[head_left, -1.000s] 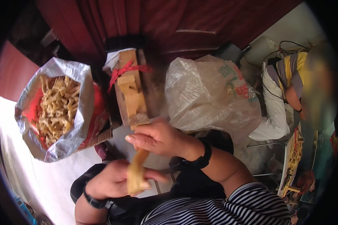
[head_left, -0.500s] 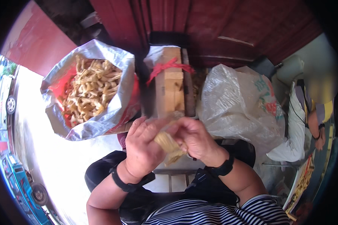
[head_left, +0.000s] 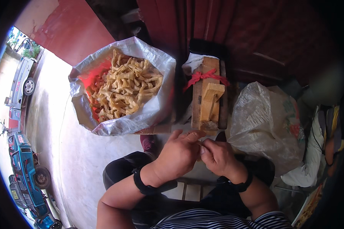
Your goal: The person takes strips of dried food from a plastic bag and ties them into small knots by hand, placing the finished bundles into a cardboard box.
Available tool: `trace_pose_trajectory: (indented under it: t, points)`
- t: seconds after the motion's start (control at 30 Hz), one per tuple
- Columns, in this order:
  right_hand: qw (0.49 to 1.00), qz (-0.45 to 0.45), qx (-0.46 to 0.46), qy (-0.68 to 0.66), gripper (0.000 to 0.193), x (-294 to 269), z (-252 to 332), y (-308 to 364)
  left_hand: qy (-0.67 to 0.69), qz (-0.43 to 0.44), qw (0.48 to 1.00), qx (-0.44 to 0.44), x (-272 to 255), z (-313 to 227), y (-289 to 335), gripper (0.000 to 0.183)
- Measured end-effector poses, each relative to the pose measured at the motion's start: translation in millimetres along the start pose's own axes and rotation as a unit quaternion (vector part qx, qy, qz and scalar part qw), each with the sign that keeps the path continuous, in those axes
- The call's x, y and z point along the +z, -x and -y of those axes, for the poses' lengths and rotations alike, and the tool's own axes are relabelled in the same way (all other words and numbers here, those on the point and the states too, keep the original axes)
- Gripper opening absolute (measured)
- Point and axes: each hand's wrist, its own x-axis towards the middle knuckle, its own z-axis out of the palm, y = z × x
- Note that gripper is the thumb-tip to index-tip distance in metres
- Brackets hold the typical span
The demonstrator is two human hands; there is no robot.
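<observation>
My left hand [head_left: 177, 154] and my right hand [head_left: 219, 158] meet over my lap, just in front of a wooden block device [head_left: 204, 89]. Both have curled fingers, with thumbs and fingertips close together. A pale sliver of a tan strip shows between them; most of it is hidden by the fingers. The device is a long wooden board with a raised wooden piece, and a red cloth strip [head_left: 210, 75] is tied around it. To the left, a silver-lined bag [head_left: 80, 107] with a red inside holds many tan knotted strips [head_left: 126, 87], which look like tofu-skin knots.
A clear plastic bag [head_left: 256, 118] lies right of the device. Behind stands a dark red panelled door [head_left: 252, 34]. At the right edge is part of another person [head_left: 330, 137] beside a white sack [head_left: 307, 160]. Vehicles, including a blue one [head_left: 25, 164], stand outside at left.
The view has swung, so the bags and device now appear farther right. The tan strip, plainly visible between my hands before, is now mostly covered by my closed fingers.
</observation>
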Motion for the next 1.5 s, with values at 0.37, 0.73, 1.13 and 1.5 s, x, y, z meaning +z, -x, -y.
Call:
trace_pose_trajectory:
  t: [0.37,0.73,1.13,1.5]
  points:
    - [0.769,0.211,0.172,-0.578,0.054,-14.1,-6.7,3.9,0.533,-0.208,0.811,-0.122,-24.7,3.5,-1.1,0.009]
    - [0.765,0.189,0.288,-0.545,0.043,-30.5,1.9,-5.5,0.609,0.050,0.736,-0.292,-20.5,10.8,-11.2,0.029]
    - [0.952,-0.165,0.224,0.132,0.031,-30.6,-51.4,-44.5,0.333,-0.135,0.893,-0.270,45.0,57.2,-50.6,0.013]
    - [0.968,-0.182,-0.168,0.036,0.013,-11.0,-13.2,-25.1,0.485,-0.080,0.808,-0.324,24.9,-2.3,-26.1,0.017]
